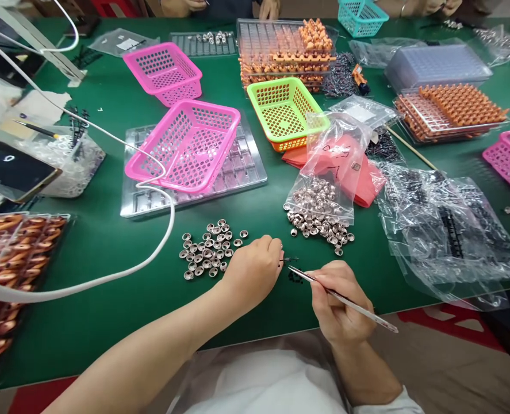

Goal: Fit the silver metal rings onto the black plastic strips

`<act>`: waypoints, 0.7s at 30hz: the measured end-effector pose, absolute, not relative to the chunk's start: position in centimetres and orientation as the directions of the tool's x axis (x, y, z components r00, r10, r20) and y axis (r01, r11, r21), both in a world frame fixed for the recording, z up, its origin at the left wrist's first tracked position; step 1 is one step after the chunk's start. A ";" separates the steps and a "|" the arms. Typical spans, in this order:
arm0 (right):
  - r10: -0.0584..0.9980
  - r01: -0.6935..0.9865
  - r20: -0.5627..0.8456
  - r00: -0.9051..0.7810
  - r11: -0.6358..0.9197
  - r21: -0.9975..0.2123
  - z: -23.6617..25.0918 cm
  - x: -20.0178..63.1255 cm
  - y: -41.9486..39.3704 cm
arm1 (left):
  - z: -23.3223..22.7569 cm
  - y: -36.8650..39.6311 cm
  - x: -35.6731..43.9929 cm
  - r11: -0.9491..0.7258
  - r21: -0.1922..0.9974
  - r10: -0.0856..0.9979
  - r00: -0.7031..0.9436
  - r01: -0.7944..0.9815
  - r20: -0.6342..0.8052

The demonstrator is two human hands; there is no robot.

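Note:
My left hand (255, 267) is closed, its fingertips pinching a small black plastic sprue (290, 259) that sticks out to the right. In my right hand (343, 302) is a pair of metal tweezers (343, 299), held like a pen. The tips of the tweezers point left, close to the sprue. Tiny black pieces (295, 277) lie on the table just under the tips. To the left of my left hand, small silver metal cups (207, 250) are spread out. A clear bag (323, 195) beyond my hands spills more of these cups.
Two pink baskets (186, 146) stand at the back left, the nearer one on a clear tray (246, 155). A white cable (151, 259) crosses the left side. Beyond are a green basket (287, 106) and trays of orange parts (457, 106). Plastic bags (448, 224) lie right.

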State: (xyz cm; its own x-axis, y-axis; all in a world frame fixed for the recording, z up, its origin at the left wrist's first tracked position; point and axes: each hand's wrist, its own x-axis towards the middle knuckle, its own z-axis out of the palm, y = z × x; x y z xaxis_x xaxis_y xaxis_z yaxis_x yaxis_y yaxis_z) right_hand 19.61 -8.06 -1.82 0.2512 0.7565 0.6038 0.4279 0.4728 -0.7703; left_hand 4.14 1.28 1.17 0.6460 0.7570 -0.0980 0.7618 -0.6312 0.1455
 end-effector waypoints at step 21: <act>0.761 0.473 0.614 0.210 0.471 -0.745 -1.8 19.4 -8.1 | 1.2 1.2 4.2 -0.638 0.159 0.732 0.657 0.754 -0.180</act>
